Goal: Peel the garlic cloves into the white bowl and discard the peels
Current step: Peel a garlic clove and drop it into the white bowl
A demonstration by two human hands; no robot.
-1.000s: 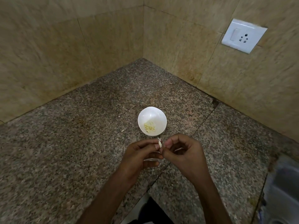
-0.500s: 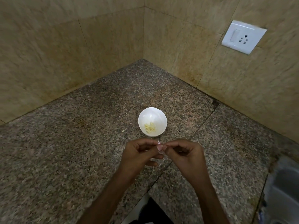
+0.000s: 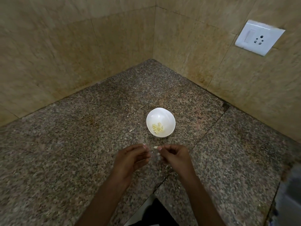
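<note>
Hands hover low over the granite desk (image 3: 81,144), just on your side of the white bowl (image 3: 162,115), with a small gap between them. Your right hand (image 3: 175,156) pinches a pale garlic clove (image 3: 155,147) at its fingertips, the clove pointing toward your left hand (image 3: 132,158). The left-hand fingers curl inward, thumb and forefinger close together. Something pinkish shows at the tip, but through the blur I cannot tell skin strip from nail, so I cannot say whether that hand holds anything.

The bowl sits straight ahead of both hands, near enough that each finished clove probably needs little travel. Several peeled cloves (image 3: 157,128) lie bunched on its floor, toward your side.

One peel scrap (image 3: 131,130) lies on the desk left of the bowl, and fainter flecks lie beneath your hands. Working over bare desk rather than over the bowl looks deliberate: skins fall clear of the clean cloves. None of the scraps is discarded yet.

Judgement: the held clove looks nearly bare. The drop into the bowl seems next, then gathering the scraps.
</note>
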